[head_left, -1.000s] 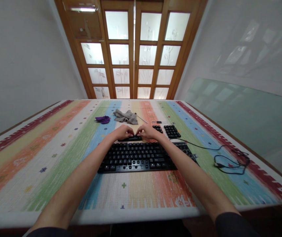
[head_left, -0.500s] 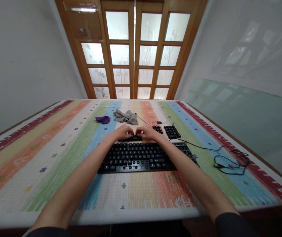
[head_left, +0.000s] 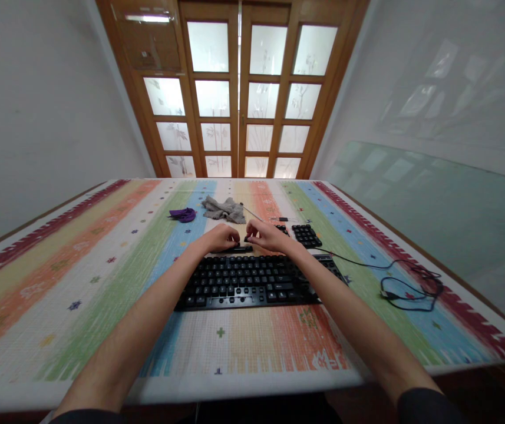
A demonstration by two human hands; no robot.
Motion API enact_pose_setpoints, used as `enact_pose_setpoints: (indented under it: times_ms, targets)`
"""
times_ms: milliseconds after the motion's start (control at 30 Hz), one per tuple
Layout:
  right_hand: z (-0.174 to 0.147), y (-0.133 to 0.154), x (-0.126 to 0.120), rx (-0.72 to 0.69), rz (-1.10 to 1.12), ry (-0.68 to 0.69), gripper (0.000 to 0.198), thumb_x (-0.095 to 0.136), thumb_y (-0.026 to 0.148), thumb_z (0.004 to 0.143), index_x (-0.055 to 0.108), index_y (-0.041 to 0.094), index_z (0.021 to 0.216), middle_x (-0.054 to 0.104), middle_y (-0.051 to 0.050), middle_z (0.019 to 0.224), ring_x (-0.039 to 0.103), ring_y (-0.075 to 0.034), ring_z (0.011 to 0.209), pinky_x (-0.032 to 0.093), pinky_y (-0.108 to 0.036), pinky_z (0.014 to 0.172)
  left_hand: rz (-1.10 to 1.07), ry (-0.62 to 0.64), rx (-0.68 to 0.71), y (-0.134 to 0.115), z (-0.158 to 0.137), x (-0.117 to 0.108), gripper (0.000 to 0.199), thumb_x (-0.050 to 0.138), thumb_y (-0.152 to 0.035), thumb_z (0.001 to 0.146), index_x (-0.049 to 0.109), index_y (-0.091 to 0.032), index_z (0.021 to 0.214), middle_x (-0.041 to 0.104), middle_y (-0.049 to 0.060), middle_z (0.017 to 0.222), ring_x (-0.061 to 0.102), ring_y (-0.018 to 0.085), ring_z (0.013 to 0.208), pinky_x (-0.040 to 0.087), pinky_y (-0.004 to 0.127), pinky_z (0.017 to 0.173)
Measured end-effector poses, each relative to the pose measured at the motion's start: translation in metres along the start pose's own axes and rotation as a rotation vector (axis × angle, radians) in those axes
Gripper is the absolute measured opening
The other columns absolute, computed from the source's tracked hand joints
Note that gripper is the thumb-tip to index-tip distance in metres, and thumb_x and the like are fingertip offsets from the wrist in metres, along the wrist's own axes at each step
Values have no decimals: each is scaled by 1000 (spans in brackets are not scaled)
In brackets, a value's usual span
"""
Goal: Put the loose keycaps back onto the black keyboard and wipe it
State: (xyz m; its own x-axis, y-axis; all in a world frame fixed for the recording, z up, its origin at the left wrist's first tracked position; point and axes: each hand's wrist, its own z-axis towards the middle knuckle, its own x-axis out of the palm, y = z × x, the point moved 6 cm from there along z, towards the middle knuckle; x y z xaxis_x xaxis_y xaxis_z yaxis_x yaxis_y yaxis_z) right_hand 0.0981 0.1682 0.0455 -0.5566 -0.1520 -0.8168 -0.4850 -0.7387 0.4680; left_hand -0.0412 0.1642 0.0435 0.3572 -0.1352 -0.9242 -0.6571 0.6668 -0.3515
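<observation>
My right hand (head_left: 267, 235) pinches a small black keycap (head_left: 247, 239) between thumb and fingertips, just above the tablecloth. Close by on the left, my left hand (head_left: 223, 238) is closed with its fingertips at a narrow black strip (head_left: 241, 249); what sits between those fingers is too small to tell. Both hands are beyond the back edge of a black keyboard (head_left: 243, 282), which lies flat with its right part under my right forearm. Behind my right wrist rests a block of loose black keycaps (head_left: 306, 235), partly covered by the hand.
A crumpled grey cloth (head_left: 224, 209) and a purple bundle (head_left: 182, 215) lie farther back. A thin rod-like tool (head_left: 247, 211) is beside the cloth, and a small black-handled tool (head_left: 281, 219) is right of it. A coiled black cable (head_left: 411, 294) spreads over the striped tablecloth (head_left: 115, 282).
My right hand has moved slightly right and up, away from my left hand, with the keycap now visible in its fingers. My left hand stays at the strip.
</observation>
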Motion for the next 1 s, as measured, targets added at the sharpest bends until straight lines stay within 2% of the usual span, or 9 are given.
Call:
enact_pose_setpoints:
  times_ms: [133, 233, 333, 433, 533, 667, 833, 1000]
  targets:
    - [-21, 27, -15, -53, 12, -6, 10, 62, 14, 85, 54, 18, 91, 64, -2, 84, 58, -14, 74, 44, -24, 67, -24, -47, -21, 3, 1, -5, 17, 63, -12, 75, 77, -15, 83, 70, 0, 65, 63, 12, 59, 45, 20, 60]
    - [-44, 49, -20, -69, -4, -6, 7, 60, 17, 89, 56, 19, 94, 65, -3, 85, 60, -15, 77, 46, -26, 70, -49, -113, -29, 0, -2, -17, 15, 63, -14, 76, 76, -16, 83, 71, 1, 67, 64, 12, 63, 47, 21, 63]
    - [-70, 69, -16, -78, -17, 5, 7, 59, 18, 92, 57, 20, 98, 66, -3, 89, 61, -16, 81, 47, -27, 74, -99, -205, 9, -15, -17, -33, 13, 62, -17, 79, 74, -16, 85, 72, 2, 72, 65, 13, 67, 49, 22, 66]
    - [-90, 84, -5, -124, -41, 32, 7, 59, 18, 93, 57, 20, 100, 66, -4, 91, 62, -16, 83, 48, -28, 76, -113, -204, 112, -42, -41, -38, 14, 61, -21, 85, 73, -16, 89, 73, 4, 81, 66, 14, 72, 51, 24, 71]
    - [-101, 93, 5, -195, -135, 33, 7, 55, 17, 94, 59, 19, 100, 66, -6, 91, 61, -18, 82, 49, -29, 75, -100, -164, 195, -69, -68, -28, 14, 59, -20, 89, 72, -17, 92, 73, 4, 85, 66, 15, 77, 51, 26, 75]
    - [-108, 95, 16, -296, -239, 23, 13, 51, 16, 96, 61, 18, 103, 67, -9, 92, 62, -20, 85, 49, -32, 77, -78, -118, 252, -93, -92, -1, 16, 55, -17, 92, 70, -18, 97, 72, 6, 94, 67, 16, 85, 52, 27, 79]
    - [-111, 94, 20, -372, -268, 6, 16, 49, 14, 96, 63, 17, 102, 69, -11, 95, 62, -21, 87, 50, -34, 79, 11, -113, 248, -105, -97, 23, 17, 55, -13, 91, 71, -17, 97, 73, 6, 94, 68, 17, 86, 53, 26, 80]
    - [-112, 98, 22, -400, -301, 2, 19, 47, 14, 97, 66, 16, 96, 69, -10, 91, 61, -20, 84, 50, -32, 77, 115, -95, 274, -112, -97, 30, 17, 55, -11, 91, 70, -16, 87, 72, 6, 92, 67, 17, 85, 52, 26, 79]
